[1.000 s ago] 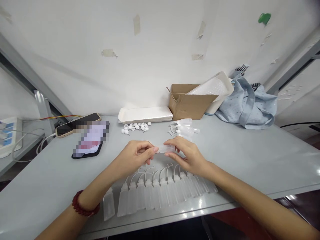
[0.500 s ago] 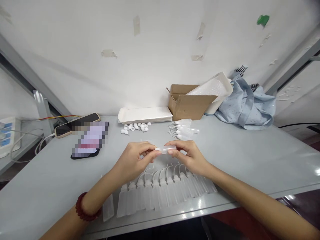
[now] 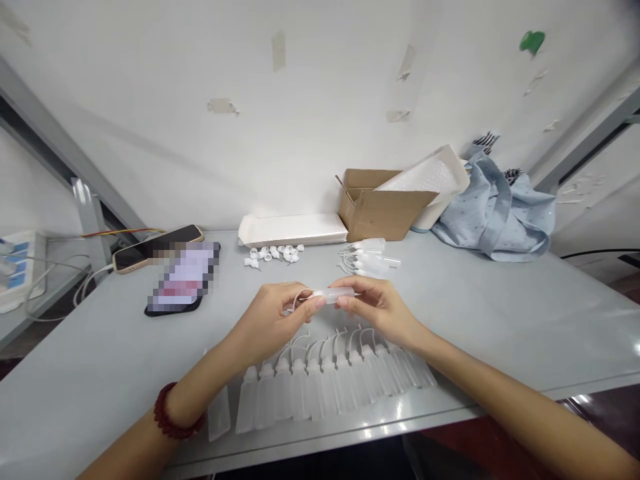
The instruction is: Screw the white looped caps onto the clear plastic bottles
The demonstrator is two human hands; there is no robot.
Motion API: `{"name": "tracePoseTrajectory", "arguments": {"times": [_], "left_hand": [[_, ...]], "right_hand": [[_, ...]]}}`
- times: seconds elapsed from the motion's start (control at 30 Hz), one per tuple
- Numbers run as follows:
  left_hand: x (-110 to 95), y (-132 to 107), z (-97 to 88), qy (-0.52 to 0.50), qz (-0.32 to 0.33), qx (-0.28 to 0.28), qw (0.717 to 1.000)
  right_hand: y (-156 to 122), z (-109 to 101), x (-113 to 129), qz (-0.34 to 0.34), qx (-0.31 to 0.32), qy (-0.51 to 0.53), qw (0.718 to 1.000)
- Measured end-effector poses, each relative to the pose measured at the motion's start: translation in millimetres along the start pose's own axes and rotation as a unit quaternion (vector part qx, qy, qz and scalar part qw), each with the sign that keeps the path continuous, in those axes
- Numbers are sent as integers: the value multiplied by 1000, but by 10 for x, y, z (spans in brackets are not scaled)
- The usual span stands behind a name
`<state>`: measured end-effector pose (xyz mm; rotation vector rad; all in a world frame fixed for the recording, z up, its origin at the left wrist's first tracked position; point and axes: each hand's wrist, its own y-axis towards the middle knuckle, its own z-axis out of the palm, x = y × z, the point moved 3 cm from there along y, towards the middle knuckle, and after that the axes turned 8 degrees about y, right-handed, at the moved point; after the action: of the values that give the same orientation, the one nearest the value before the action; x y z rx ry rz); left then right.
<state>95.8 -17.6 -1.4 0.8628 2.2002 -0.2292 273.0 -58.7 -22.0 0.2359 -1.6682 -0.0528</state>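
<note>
Between my hands, above the table, lies a small translucent squeeze bottle on its side, its white cap end to the left. My left hand pinches the cap end, and a thin curved tube shows by its fingers. With thumb and fingers my right hand grips the bottle's body. Just below, a row of similar bottles with curved tubes lies along the table's front edge. One more bottle lies apart, partly behind my left forearm.
Small white caps lie before a stack of white envelopes. More tubed bottles rest in front of an open cardboard box. A blue cloth bag stands back right. Two phones lie at left.
The cap end of the bottle is less covered, and the curved tube now shows by my left fingers. Both hands stay at nearly the same place; the view has shifted slightly.
</note>
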Motion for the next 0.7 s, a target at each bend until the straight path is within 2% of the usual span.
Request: {"name": "tracePoseTrajectory", "arguments": {"times": [0.13, 0.23, 0.43, 0.7], "left_hand": [[12, -13, 7, -83, -41, 48, 995], [21, -18, 8, -101, -38, 58, 992], [-1, -25, -9, -41, 31, 41, 998], [-32, -44, -8, 43, 111, -7, 993]], "right_hand": [[-6, -24, 30, -44, -26, -37, 998], [-7, -28, 31, -62, -29, -44, 997], [-12, -29, 8, -69, -24, -63, 995], [-13, -11, 47, -7, 20, -18, 1000]]}}
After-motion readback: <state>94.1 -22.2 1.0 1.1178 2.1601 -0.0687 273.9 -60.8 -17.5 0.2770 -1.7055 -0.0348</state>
